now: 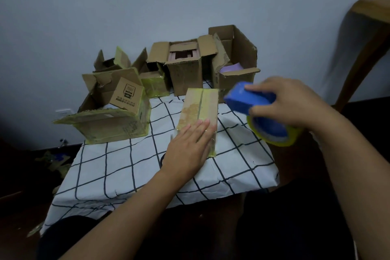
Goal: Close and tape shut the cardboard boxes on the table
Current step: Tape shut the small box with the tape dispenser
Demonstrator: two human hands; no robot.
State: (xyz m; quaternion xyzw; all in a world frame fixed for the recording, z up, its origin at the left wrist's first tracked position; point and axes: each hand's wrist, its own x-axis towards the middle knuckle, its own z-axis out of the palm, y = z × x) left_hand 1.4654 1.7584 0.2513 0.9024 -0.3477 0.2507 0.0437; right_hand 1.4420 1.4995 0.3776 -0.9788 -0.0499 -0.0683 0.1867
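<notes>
A narrow closed cardboard box (200,105) lies in the middle of the table, its top flaps meeting along a seam under yellowish tape. My left hand (188,145) presses flat on the near end of this box, fingers straight. To the right and a little above the table, my right hand (289,102) grips a blue tape dispenser (248,99) with a yellowish tape roll (274,133) on it. The dispenser is apart from the box.
The table wears a white cloth with a dark grid (147,167). A wide open box (111,118) stands at the left. Several open boxes crowd the back, among them a tall one (185,69) and a large one (234,59). A wooden chair (367,34) is at the right.
</notes>
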